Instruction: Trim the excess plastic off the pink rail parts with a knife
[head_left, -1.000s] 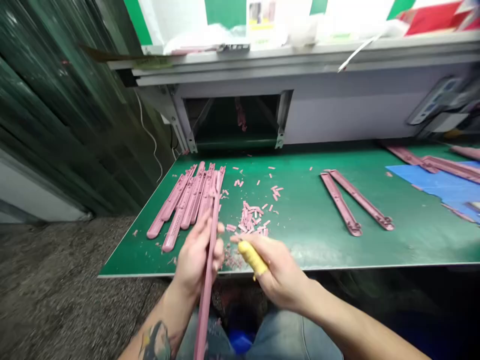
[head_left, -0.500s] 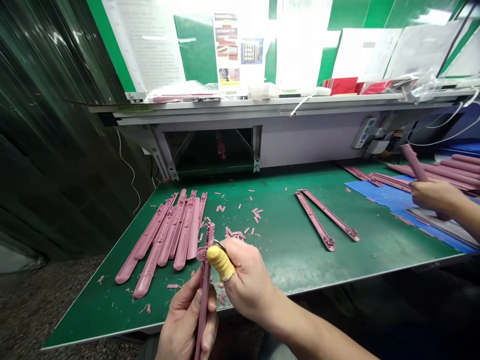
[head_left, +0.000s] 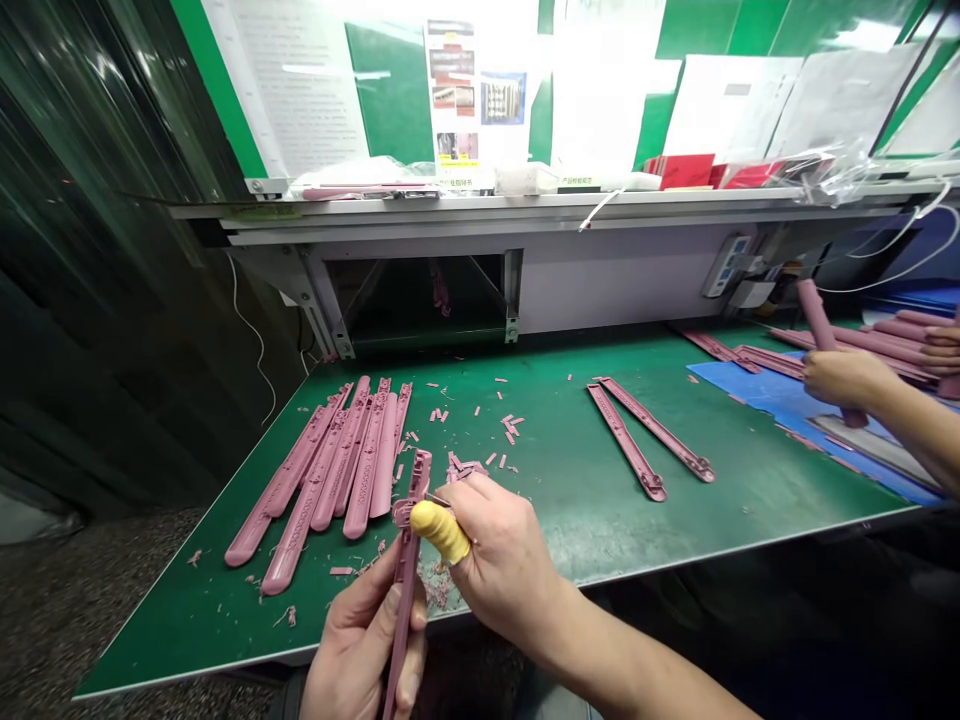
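The left hand [head_left: 358, 640] is gripping a pink moulded plastic strip [head_left: 403, 610], its fingers [head_left: 411, 690] curling round the strip's lower length while the thumb is pressing along it. The right hand [head_left: 504, 565] is reaching in from the right, its fingers [head_left: 480, 500] pressed together and pinching a small metal blade [head_left: 436, 498], mostly hidden, whose tip is near a lug at the strip's upper end. A yellow finger cover [head_left: 440, 531] is sitting on that hand, just beside the strip. Directly beyond the fingers, pink trimmings [head_left: 465, 468] are lying scattered on the green surface [head_left: 540, 545]. To the left of the fingers, a row of pink strips [head_left: 330, 490] is lying side by side, while two more strips [head_left: 645, 430] are lying well off to the right. At the far right, a co-worker's hand [head_left: 847, 378] is holding another pink strip [head_left: 814, 315] beside a blue sheet [head_left: 750, 385].
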